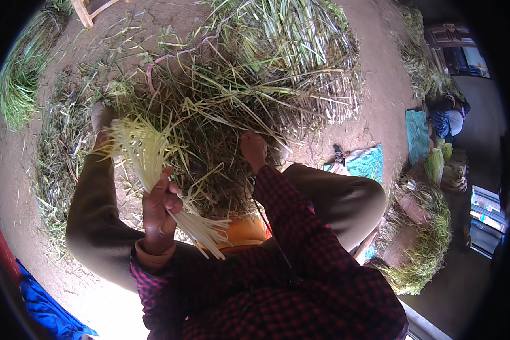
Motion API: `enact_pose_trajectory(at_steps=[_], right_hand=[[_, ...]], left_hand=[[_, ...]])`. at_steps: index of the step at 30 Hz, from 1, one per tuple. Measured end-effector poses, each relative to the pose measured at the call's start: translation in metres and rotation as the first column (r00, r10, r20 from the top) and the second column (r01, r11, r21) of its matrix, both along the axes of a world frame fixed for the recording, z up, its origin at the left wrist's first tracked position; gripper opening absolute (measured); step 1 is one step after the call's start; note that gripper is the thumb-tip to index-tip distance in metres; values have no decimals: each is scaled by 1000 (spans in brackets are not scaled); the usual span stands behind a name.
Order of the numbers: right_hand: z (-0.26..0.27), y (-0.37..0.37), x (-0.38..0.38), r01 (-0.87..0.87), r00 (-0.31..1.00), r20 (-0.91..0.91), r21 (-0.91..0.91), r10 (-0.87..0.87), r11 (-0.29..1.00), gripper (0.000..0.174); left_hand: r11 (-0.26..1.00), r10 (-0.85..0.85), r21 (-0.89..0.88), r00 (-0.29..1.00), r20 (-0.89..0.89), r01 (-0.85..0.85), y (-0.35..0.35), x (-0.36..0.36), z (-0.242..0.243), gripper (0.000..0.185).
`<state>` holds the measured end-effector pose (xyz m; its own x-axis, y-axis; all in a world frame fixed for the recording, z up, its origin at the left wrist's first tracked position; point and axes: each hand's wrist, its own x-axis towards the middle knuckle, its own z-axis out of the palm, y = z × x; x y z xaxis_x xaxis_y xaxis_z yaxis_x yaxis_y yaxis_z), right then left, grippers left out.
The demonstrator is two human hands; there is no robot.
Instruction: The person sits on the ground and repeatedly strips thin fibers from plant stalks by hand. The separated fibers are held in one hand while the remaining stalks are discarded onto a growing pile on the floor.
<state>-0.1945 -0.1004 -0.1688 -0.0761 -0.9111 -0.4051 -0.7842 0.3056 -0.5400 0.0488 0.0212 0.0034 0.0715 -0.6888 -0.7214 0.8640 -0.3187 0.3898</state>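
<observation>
My left hand (pixel 159 204) is closed around a bundle of pale yellow-green plant stalks (pixel 142 159). The leafy ends fan out up and to the left, and the whitish stalk ends (pixel 202 233) point down to the right, over my lap. My right hand (pixel 253 146) is over the near right part of a heap of loose green and dried stalks (pixel 204 170) between my legs; its fingers are partly hidden, and whether they grip a stalk is not clear. An orange object (pixel 244 231) shows below the heap.
A large pile of long stalks (pixel 297 46) lies beyond the heap, white ends to the right. More greens (pixel 19 93) lie far left. A teal sheet (pixel 365 163) is by my right knee. Another person (pixel 448 119) sits at the far right near bundled stalks (pixel 434 163). A wooden leg (pixel 83 15) stands top left.
</observation>
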Motion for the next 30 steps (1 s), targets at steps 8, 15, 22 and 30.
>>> enact_pose_trajectory(at_steps=[8, 15, 22, 30], right_hand=[[-9, 12, 4, -317, 943, -41, 205, 331, 926, 29], [94, 59, 22, -23, 994, 104, -78, 31, 997, 23], [171, 85, 42, -173, 923, 207, -526, 323, 832, 13], [198, 95, 69, -283, 818, 251, -607, 517, 742, 12]], left_hand=[[998, -67, 30, 986, 155, 63, -7, -16, 2, 8], [997, -69, -33, 979, 194, 77, -6, -23, 12, 8], [977, -54, -193, 985, 165, 86, -1, -23, 23, 9], [934, -86, -305, 948, 306, 184, 7, -34, 16, 22]])
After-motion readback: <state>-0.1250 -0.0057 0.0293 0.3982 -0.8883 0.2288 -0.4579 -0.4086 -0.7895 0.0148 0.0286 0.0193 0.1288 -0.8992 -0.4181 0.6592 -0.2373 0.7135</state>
